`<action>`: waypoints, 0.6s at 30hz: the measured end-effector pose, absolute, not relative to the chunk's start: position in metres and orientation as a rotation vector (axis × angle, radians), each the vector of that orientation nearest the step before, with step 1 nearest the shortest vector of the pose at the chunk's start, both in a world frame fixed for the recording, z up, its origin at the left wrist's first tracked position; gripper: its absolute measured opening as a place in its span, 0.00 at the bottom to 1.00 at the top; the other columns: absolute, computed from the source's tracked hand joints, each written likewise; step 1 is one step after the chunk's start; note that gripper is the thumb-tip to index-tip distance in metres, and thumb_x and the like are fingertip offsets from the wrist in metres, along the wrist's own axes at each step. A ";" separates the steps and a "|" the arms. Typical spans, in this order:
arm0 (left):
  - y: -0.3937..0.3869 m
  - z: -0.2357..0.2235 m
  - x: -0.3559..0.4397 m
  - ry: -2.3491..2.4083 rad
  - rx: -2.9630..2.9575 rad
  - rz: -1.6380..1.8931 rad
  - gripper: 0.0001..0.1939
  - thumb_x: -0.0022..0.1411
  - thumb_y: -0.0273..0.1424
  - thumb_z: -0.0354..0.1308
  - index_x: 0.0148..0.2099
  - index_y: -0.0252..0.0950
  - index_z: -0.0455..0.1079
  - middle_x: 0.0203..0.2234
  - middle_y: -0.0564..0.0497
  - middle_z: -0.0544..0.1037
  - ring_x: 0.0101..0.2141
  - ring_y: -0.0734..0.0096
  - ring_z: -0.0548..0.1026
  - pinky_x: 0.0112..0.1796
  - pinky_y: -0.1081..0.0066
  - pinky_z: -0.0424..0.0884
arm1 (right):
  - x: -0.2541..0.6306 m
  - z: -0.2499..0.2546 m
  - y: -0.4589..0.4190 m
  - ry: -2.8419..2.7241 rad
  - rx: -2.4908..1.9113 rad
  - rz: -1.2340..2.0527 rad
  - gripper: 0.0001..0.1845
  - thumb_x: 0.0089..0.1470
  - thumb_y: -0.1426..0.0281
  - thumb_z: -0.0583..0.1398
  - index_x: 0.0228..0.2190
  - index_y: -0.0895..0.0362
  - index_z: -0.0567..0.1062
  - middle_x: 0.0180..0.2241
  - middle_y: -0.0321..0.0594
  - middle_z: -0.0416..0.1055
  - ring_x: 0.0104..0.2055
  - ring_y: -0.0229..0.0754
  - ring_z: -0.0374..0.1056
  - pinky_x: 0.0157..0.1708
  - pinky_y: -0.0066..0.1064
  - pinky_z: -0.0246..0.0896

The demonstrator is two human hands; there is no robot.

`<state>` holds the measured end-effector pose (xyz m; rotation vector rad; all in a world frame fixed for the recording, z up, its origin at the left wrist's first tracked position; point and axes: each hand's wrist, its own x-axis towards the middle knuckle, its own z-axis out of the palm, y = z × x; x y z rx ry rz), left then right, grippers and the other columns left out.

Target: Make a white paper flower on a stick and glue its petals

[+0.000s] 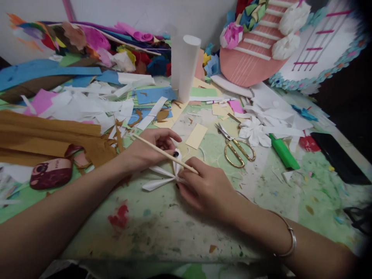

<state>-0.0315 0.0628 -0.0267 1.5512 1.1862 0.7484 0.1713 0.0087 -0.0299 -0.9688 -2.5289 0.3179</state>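
A white paper flower (pixel 160 183) with several narrow petals is held low over the table between my hands. My right hand (pixel 207 186) is closed, pinching the flower's gathered centre along with a thin wooden stick (pixel 157 149). The stick slants up to the left across my left wrist. My left hand (pixel 157 144) is curled, its thumb against the upper petal and its index finger stretched out above. The undersides of the fingers of both hands are partly hidden. Just beyond my hands lie a cream paper rectangle (pixel 197 136) and gold-handled scissors (pixel 236 148).
A white paper roll (pixel 189 69) stands at the back, near blue paper sheets (pixel 154 95). Brown crepe paper (pixel 49 135) and a dark red case (pixel 50 173) lie left. On the right are a white paper blossom (pixel 254 131), a green roll (pixel 284 152) and a black phone (pixel 340 157).
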 end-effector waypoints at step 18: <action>0.054 -0.021 -0.026 1.060 1.447 0.805 0.14 0.50 0.30 0.67 0.42 0.36 0.74 0.29 0.51 0.77 0.30 0.75 0.75 0.32 0.76 0.72 | 0.193 -0.016 0.035 -2.073 -1.106 1.105 0.11 0.57 0.65 0.57 0.35 0.58 0.76 0.28 0.34 0.70 0.24 0.28 0.55 0.25 0.24 0.49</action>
